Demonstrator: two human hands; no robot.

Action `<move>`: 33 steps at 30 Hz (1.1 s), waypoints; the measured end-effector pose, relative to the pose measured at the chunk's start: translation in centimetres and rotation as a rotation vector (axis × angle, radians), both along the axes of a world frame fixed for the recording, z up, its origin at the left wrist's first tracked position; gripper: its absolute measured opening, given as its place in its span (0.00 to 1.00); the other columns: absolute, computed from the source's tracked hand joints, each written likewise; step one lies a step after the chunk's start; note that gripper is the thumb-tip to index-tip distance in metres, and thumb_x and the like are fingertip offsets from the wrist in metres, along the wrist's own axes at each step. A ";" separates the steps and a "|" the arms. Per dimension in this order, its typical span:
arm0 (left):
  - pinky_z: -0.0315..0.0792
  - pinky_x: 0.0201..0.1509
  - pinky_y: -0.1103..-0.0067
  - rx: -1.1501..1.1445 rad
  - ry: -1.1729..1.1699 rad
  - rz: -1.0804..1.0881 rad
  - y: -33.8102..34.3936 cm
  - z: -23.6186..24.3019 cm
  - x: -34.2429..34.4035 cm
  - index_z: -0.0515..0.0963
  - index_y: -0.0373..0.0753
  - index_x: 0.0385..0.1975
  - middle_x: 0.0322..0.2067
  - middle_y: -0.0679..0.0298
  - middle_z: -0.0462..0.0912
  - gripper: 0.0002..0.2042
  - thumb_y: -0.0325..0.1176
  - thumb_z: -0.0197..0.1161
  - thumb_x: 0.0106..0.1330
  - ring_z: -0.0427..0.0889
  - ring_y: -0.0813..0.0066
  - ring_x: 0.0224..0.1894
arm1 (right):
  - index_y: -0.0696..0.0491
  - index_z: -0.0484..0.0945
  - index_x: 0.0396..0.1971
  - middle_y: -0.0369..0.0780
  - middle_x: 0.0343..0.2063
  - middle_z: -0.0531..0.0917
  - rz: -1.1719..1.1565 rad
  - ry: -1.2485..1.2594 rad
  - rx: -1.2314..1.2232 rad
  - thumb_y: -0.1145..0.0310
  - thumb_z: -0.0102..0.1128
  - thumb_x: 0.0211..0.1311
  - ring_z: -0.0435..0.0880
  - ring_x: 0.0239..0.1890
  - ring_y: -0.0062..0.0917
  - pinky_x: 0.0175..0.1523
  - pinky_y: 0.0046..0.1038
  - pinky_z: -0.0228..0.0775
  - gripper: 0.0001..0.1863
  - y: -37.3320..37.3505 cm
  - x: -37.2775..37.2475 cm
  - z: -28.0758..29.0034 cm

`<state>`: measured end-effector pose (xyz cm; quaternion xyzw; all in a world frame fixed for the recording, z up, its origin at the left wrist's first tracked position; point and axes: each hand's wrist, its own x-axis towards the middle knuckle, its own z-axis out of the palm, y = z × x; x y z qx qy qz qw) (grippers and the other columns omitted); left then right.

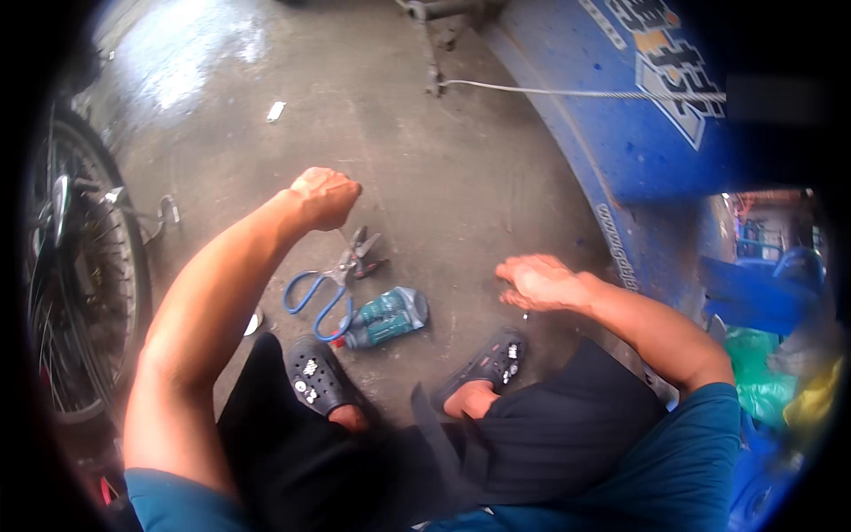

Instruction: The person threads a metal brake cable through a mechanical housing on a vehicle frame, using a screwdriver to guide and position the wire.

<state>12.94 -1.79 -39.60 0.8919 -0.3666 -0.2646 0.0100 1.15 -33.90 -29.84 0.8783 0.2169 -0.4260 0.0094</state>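
My left hand (326, 199) is closed in a fist above the floor. Whatever its fingers hold, if anything, is hidden. Just below it lie scissors with blue looped handles (304, 295), their blades beside a dark-jawed hand tool (362, 255) that looks like pliers or cutters. Partly under one scissor loop, a clear plastic bottle (387, 317) with teal contents and a red cap lies on its side. Over to the right, my right hand (538, 282) hangs above the floor with loosely extended fingers and nothing visible in them.
A bicycle wheel (102, 257) stands at the left. Along the right runs a large blue panel (576, 97), crossed by a pale rope (550, 91). Green (752, 368) and yellow bags sit at far right. My dark clogs (316, 377) rest near the bottle; a small white piece (277, 111) lies farther off.
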 end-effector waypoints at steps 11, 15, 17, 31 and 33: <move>0.74 0.47 0.64 -0.223 0.044 0.044 -5.6 2.0 0.5 0.78 0.38 0.42 0.39 0.50 0.81 0.15 0.30 0.60 0.53 0.80 0.51 0.43 | 0.55 0.76 0.43 0.51 0.40 0.81 -1.543 -0.370 0.318 0.56 0.60 0.59 0.80 0.45 0.46 0.49 0.40 0.71 0.19 -6.2 -29.0 -10.3; 0.74 0.46 0.65 -0.230 0.051 0.006 -6.2 1.8 -0.3 0.78 0.38 0.41 0.37 0.51 0.82 0.14 0.30 0.60 0.53 0.80 0.52 0.42 | 0.55 0.78 0.40 0.48 0.36 0.83 -1.734 -0.298 -0.062 0.58 0.62 0.56 0.82 0.42 0.40 0.47 0.36 0.72 0.17 -0.2 -40.9 -9.8; 0.74 0.45 0.65 -0.213 0.063 0.063 -6.5 1.7 -0.7 0.79 0.37 0.39 0.34 0.52 0.82 0.14 0.30 0.61 0.52 0.81 0.52 0.40 | 0.55 0.79 0.40 0.48 0.36 0.83 -1.843 -0.252 -0.031 0.57 0.62 0.55 0.82 0.42 0.42 0.48 0.37 0.72 0.19 0.9 -45.5 -9.7; 0.74 0.44 0.66 -0.180 0.059 0.019 -4.4 1.3 0.0 0.78 0.38 0.42 0.30 0.53 0.83 0.16 0.32 0.62 0.52 0.82 0.54 0.38 | 0.62 0.73 0.41 0.56 0.35 0.81 -1.937 -0.483 -0.173 0.60 0.64 0.52 0.79 0.42 0.52 0.47 0.44 0.71 0.23 1.7 -43.3 -15.2; 0.74 0.46 0.66 -0.105 0.010 0.048 -3.5 1.5 0.7 0.78 0.39 0.43 0.33 0.53 0.83 0.16 0.32 0.61 0.54 0.82 0.54 0.40 | 0.61 0.73 0.41 0.54 0.35 0.82 -1.915 -0.468 -0.171 0.59 0.65 0.51 0.80 0.41 0.50 0.47 0.43 0.71 0.23 1.8 -42.8 -16.1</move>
